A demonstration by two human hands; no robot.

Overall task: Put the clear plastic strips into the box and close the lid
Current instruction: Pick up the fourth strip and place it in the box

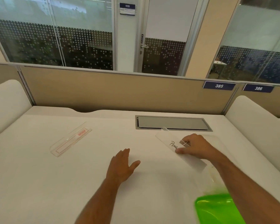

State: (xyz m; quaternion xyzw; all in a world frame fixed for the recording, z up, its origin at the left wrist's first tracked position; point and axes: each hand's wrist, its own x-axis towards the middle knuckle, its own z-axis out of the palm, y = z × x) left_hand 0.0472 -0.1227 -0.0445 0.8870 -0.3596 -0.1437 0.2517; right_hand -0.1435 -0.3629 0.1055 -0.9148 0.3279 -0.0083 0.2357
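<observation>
Where the white desk (pixel 71 183) ran back to a beige partition (pixel 103 91) with glass office walls behind it, a grey cable hatch (pixel 171 123) sat flush near the far edge. The right hand (pixel 195 147) curled over a clear plastic strip (pixel 171 143) with black handwriting on it, thumb and fingers pinching it just in front of the hatch. The left hand (pixel 122 165) hovered flat and empty, fingers spread, mid-desk. A second clear strip (pixel 71 139) with red print lay well apart to the left, angled toward the partition. A box (pixel 217 175) with a green lid (pixel 217 209) sat at the near right corner, under the right forearm, blurred. Bare desk lay between the hands and the left strip.
</observation>
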